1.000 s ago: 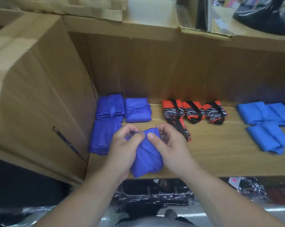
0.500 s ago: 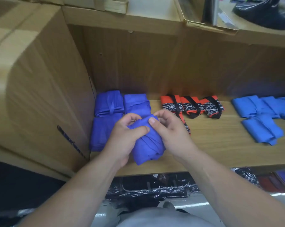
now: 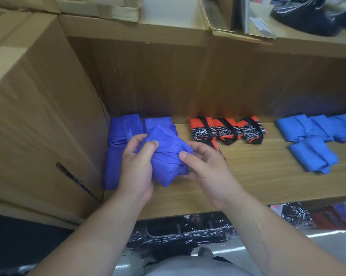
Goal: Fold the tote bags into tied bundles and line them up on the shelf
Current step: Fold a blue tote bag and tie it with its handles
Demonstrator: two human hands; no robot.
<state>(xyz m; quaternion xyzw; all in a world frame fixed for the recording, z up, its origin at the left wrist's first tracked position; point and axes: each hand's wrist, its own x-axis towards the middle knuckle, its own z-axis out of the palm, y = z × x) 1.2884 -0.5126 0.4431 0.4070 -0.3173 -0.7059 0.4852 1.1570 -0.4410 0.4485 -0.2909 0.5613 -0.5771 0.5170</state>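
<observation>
A folded violet-blue tote bag point(image 3: 166, 154) is held above the wooden shelf point(image 3: 257, 176) between both hands. My left hand point(image 3: 137, 168) grips its left side, thumb on top. My right hand point(image 3: 208, 168) holds its right side, thumb pressing the fold. Behind and left lie violet-blue bundles: one tied at the back corner point(image 3: 125, 127), one point(image 3: 162, 122) partly hidden by the held bag, one flat in front point(image 3: 111, 170). Three orange-and-black patterned bundles point(image 3: 225, 129) stand in a row at the back, a fourth partly hidden by my right hand.
Lighter blue bundles point(image 3: 315, 140) lie at the right of the shelf. A large cardboard box point(image 3: 38, 116) walls the left side. An upper shelf point(image 3: 168, 30) carries cartons and a black bag point(image 3: 311, 14). Wrapped dark goods point(image 3: 184, 232) sit below the shelf.
Both hands lifted the violet-blue bag up and back toward the rear bundles. The bag has turned, its far end now raised; my right thumb shifted to the right edge.
</observation>
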